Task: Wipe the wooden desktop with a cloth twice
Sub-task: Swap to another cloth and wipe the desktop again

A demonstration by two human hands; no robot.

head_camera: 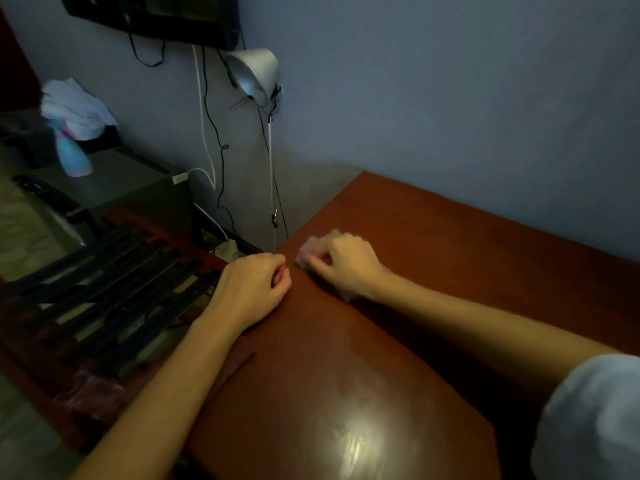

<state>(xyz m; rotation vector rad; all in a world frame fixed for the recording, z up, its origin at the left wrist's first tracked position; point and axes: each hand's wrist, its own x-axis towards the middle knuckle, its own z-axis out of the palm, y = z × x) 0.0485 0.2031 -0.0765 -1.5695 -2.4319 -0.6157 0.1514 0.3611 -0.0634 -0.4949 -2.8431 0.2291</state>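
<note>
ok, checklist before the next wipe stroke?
1. Cloth gripped: ok. The right hand curls round the cloth.
2. Cloth on wood: ok. It lies on the desktop near its left edge.
3. Left hand out of the way: not ok for a leftward stroke. The left hand rests at the edge, just beside the cloth.
4. Lamp pole: ok. It stands off the desktop's far-left corner, apart from the cloth.
5. Passes done so far: cannot tell.
</note>
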